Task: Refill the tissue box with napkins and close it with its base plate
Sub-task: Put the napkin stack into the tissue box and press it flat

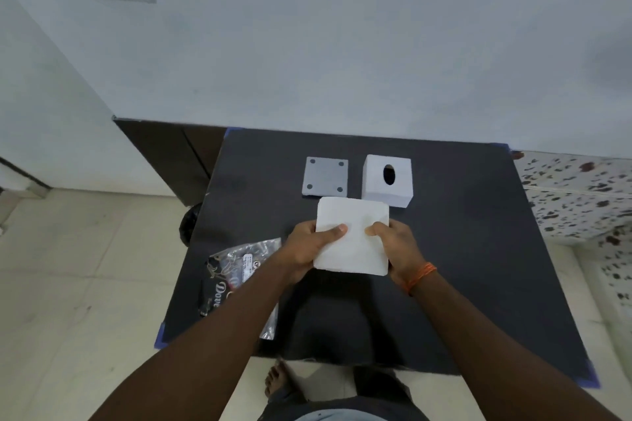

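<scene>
A white stack of napkins (355,225) is held above the middle of the black table (461,249). My left hand (309,246) grips its left edge, thumb on top. My right hand (398,246) grips its right edge, an orange thread on that wrist. Behind the stack, the white tissue box (388,181) stands with its oval slot facing up. To its left lies the grey square base plate (325,177), with a dark round pad in each corner.
A crumpled clear plastic wrapper (236,270) with black print lies at the table's left front, partly under my left forearm. A wall rises right behind the table. A spotted white cloth (581,195) lies to the right. My bare foot (277,378) shows below the front edge.
</scene>
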